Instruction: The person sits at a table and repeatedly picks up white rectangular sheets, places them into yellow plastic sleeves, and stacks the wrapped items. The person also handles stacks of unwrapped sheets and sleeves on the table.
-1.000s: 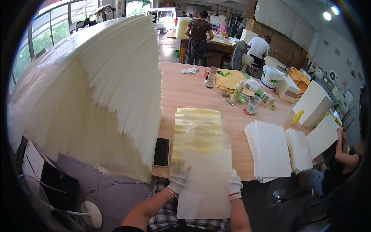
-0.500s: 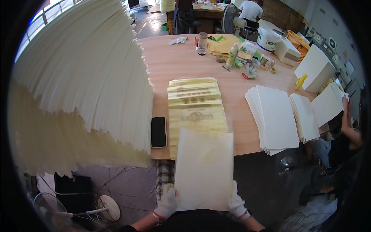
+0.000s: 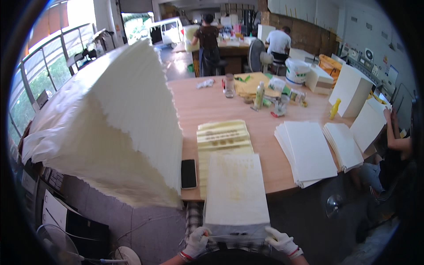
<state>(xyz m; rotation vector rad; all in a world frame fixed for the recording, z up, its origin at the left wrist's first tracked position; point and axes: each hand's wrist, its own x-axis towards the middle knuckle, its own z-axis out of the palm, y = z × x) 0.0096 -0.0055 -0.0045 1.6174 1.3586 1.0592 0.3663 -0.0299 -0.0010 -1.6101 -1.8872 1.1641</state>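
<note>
A flat white sheet (image 3: 236,190) with faint yellowish blotches lies over the table's near edge in front of me. Translucent plastic film (image 3: 238,230) extends from its near end above my lap. My left hand (image 3: 197,240), in a white glove with a red-trimmed cuff, is closed on the film's left corner. Gloved the same way, my right hand (image 3: 281,242) pinches the right corner. Beneath the sheet's far end is a stack of yellowish printed plastic bags (image 3: 225,137). A dark phone (image 3: 188,173) lies left of it.
A huge pile of off-white sheets (image 3: 132,119) rises at left. White board stacks (image 3: 309,150) lie at right, where another person's hands (image 3: 388,114) hold a board. Bottles, tape and a white bucket (image 3: 297,70) stand farther back. Two people (image 3: 279,44) are beyond the table.
My view has tilted up, showing more of the room. My hands have moved from the sheet's sides to its near end, where the translucent film now shows between them.
</note>
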